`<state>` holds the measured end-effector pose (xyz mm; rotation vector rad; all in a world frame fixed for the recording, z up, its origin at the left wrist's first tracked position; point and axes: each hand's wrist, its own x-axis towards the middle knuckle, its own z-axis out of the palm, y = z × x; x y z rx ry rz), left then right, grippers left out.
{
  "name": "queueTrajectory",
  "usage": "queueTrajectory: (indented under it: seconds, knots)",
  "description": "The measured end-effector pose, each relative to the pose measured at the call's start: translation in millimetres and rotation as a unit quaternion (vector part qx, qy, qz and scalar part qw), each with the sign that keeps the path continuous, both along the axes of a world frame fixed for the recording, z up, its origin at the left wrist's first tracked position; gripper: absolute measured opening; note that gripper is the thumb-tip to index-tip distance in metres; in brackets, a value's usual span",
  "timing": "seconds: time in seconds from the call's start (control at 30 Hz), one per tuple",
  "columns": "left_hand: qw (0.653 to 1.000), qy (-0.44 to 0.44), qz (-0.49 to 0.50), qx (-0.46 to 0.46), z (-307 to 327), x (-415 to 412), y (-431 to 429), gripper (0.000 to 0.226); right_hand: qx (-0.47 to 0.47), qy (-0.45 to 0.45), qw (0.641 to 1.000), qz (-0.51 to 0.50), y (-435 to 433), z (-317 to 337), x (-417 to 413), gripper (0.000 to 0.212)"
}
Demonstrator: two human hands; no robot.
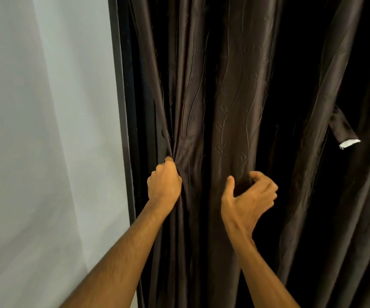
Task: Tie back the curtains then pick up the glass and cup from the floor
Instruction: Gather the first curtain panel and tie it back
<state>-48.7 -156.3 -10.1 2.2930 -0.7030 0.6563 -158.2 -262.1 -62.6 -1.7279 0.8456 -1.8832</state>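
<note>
Pale wall [42, 130] fills the left of the view, bordered by a dark frame [122, 107]; against it hangs the curtain [219, 96], a dark brown satin-like cloth with an embossed vine pattern, falling in long vertical folds; it hangs directly before the person, from the frame rightward across the rest of the view; left hand [164, 185] is closed in a fist on the curtain's left edge, fingers [157, 176] pressed together around a bunch of cloth, from which creases radiate; right hand [249, 196] is cupped at a fold further right, fingers [266, 185] curled and apart from the thumb, seemingly reaching round the fold rather than clamping it; a loose tie-back strap [340, 127] with a white end dangles among the folds at right, well apart from both hands; judged by its drape, the cloth is soft, light and probably slippery, so it is best gathered as a whole bundle at about hand height, then bound with the strap; neither glass nor cup is in view.
</note>
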Motion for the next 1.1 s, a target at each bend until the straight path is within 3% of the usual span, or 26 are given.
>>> queueTrajectory:
  seconds: [0.07,0.13,0.27,0.6,0.8,1.0,1.1]
  knots:
    - [1.000,-0.002,0.005,0.002,-1,-3,-1,0.021,0.051,0.005,0.998,0.038,-5,3,-2,0.058]
    - [1.000,-0.002,0.007,0.004,-1,-6,-4,0.022,0.072,0.025,0.991,0.111,-4,5,0,0.058]
    - [1.000,0.002,0.011,0.008,0,-13,-9,0.023,0.021,0.077,0.982,0.170,5,4,10,0.047]
    - [0.999,0.036,-0.021,-0.023,6,-32,-30,0.014,-0.047,0.217,0.919,0.326,3,8,28,0.061]
    - [0.995,0.079,-0.051,-0.035,13,-38,-42,0.022,0.002,0.237,0.877,0.417,5,10,43,0.051]
    - [0.996,0.072,-0.034,-0.040,11,-38,-48,0.037,-0.045,0.266,0.871,0.410,-4,4,45,0.039]
    - [0.998,0.044,-0.015,-0.034,9,-38,-50,0.033,-0.068,0.301,0.843,0.441,-9,9,39,0.055]
